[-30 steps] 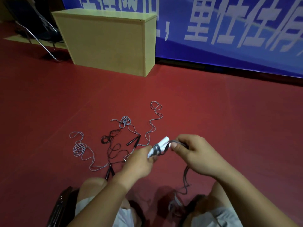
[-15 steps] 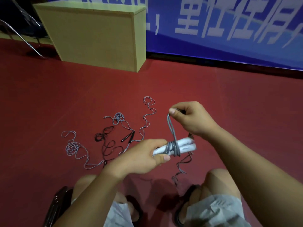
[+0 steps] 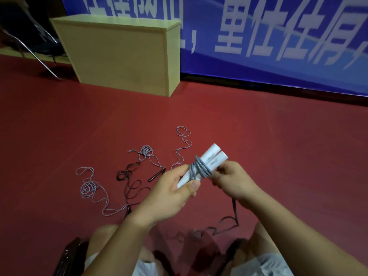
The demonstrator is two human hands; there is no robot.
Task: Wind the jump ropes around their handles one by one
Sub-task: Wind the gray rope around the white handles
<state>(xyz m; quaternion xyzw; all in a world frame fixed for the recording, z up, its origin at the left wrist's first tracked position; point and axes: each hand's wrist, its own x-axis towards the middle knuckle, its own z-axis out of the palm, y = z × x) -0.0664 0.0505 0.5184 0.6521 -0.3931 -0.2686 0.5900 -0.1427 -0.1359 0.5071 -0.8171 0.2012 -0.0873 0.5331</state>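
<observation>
Head view shows the left hand gripping the paired white handles above the red floor while the right hand pinches the gray rope; each turn likely wants steady tension, laid snug beside the last.

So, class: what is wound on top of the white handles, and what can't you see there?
Grey rope coils cross the middle of the two white handles. The left hand covers their lower ends; the right hand hides where the rope leaves the coils.

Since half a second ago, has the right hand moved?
Yes. The right hand has dropped from above the white handles to beside them, nearer the red floor.
</observation>
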